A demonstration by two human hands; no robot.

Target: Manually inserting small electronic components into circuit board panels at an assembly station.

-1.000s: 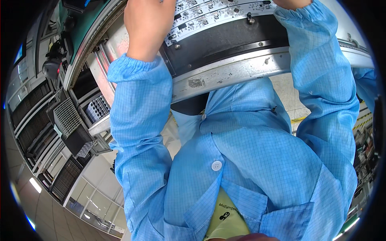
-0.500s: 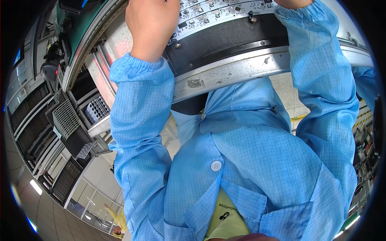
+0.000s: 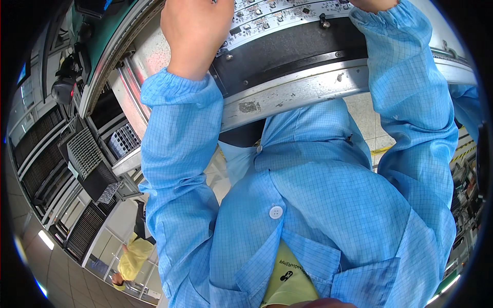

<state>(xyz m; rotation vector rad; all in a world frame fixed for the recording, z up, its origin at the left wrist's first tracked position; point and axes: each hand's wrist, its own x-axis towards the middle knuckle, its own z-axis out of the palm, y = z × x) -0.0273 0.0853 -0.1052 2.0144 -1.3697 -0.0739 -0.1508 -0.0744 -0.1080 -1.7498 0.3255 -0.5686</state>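
Circuit board [image 3: 282, 17] stretches lengthwise between left hand [image 3: 197, 33] and right hand [image 3: 377, 4], but I cannot tell whether either grip pinches it.

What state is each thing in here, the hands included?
Left hand: at the circuit board's left end; fingers mostly out of view, so grip unclear.
Right hand: mostly cut off by the top edge; grip unclear.
Circuit board: fitted with small parts, partly out of view.
Black plate: screws in place.
Metal rail: scuffed and worn.
Blue jacket: open at the collar.
Ceiling light: lit.
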